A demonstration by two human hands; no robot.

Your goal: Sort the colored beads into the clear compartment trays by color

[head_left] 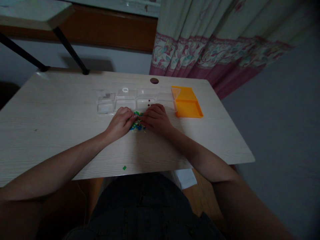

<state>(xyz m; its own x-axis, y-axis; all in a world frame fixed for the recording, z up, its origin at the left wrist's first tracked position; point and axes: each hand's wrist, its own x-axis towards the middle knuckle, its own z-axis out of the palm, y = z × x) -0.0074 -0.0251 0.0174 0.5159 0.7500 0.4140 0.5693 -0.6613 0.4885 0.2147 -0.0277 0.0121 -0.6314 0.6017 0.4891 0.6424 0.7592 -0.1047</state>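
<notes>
Floral-banded curtain [187, 50] upper right, black-legged shelf [32, 13] upper left.

Green and blue pieces [139, 127], floral-banded curtain [185, 50]

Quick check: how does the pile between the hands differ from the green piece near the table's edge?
The pile mixes blue, green and other small bits; the green piece shows only green. The left hand and right hand partly hide the pile, while the green piece lies apart from both, nearer the body. Both lie on the table.
</notes>
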